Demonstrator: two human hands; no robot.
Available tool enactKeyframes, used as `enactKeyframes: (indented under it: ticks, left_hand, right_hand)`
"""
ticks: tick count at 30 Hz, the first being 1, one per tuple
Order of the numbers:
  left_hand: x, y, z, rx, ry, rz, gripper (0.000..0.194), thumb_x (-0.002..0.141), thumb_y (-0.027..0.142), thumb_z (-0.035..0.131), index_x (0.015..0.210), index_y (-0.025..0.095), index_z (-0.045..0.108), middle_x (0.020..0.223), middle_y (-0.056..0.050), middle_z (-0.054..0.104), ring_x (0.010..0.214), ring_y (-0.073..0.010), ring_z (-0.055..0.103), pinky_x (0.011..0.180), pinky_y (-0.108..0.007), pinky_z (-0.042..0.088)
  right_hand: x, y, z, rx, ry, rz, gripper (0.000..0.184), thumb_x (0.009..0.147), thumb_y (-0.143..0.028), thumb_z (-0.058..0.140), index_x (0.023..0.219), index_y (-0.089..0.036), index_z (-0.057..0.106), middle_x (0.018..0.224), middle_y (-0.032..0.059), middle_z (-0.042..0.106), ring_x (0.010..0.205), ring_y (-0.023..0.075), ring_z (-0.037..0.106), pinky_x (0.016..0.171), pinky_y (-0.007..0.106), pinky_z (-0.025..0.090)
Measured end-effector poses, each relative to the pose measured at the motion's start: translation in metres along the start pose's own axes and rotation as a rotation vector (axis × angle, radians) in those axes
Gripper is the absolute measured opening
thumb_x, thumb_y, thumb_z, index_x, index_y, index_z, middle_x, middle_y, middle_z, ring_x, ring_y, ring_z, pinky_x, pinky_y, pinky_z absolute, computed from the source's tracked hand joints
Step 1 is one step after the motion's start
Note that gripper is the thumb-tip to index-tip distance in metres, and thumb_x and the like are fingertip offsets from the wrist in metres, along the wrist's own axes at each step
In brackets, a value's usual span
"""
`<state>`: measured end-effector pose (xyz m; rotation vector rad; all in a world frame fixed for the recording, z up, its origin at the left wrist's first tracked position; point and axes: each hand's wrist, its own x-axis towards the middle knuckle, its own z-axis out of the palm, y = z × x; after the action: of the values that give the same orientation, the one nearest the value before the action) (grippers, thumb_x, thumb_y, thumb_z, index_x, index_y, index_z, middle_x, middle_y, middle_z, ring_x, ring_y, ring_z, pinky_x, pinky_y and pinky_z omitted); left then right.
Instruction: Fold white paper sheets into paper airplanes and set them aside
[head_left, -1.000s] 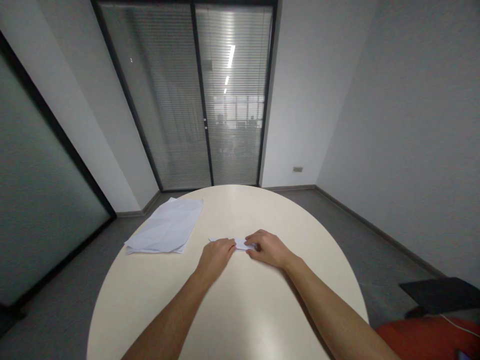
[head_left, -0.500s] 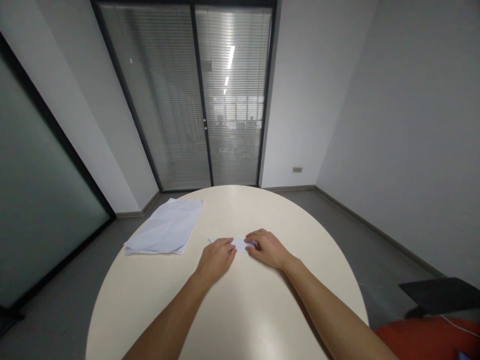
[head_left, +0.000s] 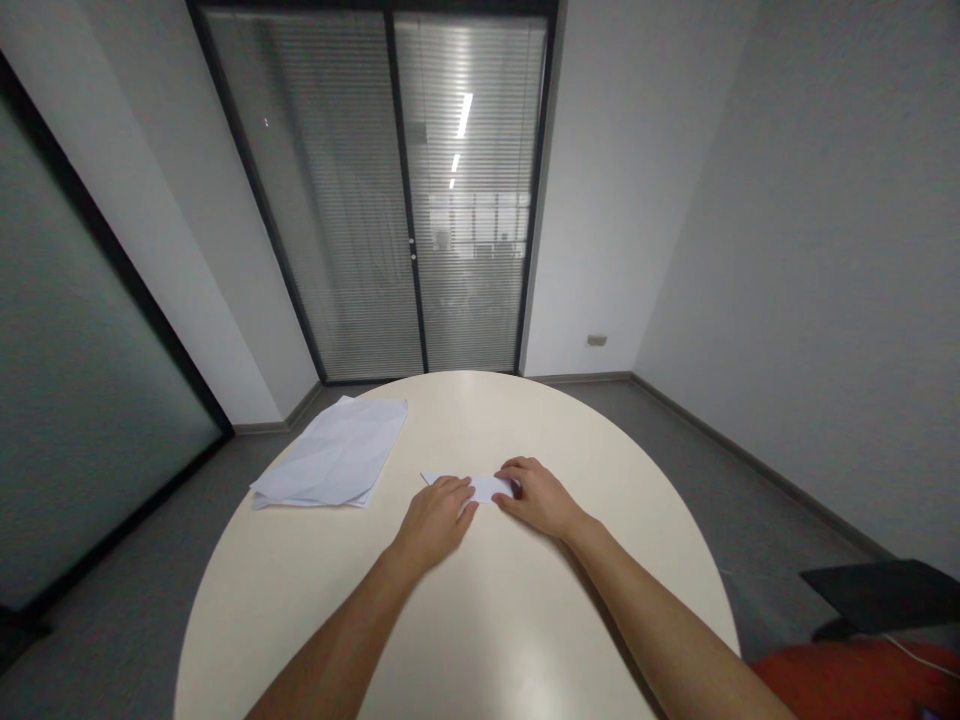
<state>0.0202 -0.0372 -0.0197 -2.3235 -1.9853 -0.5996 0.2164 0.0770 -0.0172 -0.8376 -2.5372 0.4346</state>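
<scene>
A small folded white paper (head_left: pixel 486 487) lies flat near the middle of the round cream table (head_left: pixel 480 620). My left hand (head_left: pixel 435 518) rests on its left part, fingers stretched out and pressing down. My right hand (head_left: pixel 538 495) lies on its right end, fingers curved and pressing the paper to the table. Only a short strip of the paper shows between the two hands.
A stack of white sheets (head_left: pixel 335 455) lies at the table's far left edge. A dark chair or desk part (head_left: pixel 885 590) and an orange-red object (head_left: pixel 862 680) are at the lower right. Glass doors with blinds (head_left: pixel 405 190) stand behind the table.
My left fingers have slid slightly to the right along the paper. Both hands stay on the paper.
</scene>
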Motion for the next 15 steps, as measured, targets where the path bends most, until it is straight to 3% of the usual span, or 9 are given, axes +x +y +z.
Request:
enactKeyframes:
  ticks: [9, 15]
  left_hand:
    - [-0.0005, 0.0027, 0.0006, 0.045, -0.020, 0.004, 0.040, 0.104, 0.035, 0.038, 0.129, 0.018, 0.064, 0.140, -0.010, 0.060, 0.129, -0.0235, 0.053, 0.111, -0.041, 0.043]
    - [-0.0016, 0.0024, 0.0005, 0.035, -0.016, 0.014, 0.042, 0.104, 0.037, 0.037, 0.130, 0.019, 0.064, 0.141, -0.011, 0.059, 0.130, -0.0238, 0.052, 0.111, -0.041, 0.043]
  right_hand:
    - [-0.0003, -0.0027, -0.0015, -0.097, 0.056, 0.196, 0.034, 0.082, -0.048, 0.072, 0.099, -0.019, 0.073, 0.093, 0.0087, 0.066, 0.095, 0.0240, 0.059, 0.086, 0.034, 0.045]
    - [0.0016, 0.0000, -0.0001, -0.026, 0.052, 0.203, 0.028, 0.084, -0.039, 0.070, 0.102, -0.019, 0.074, 0.096, 0.0083, 0.064, 0.089, 0.0211, 0.061, 0.082, 0.031, 0.046]
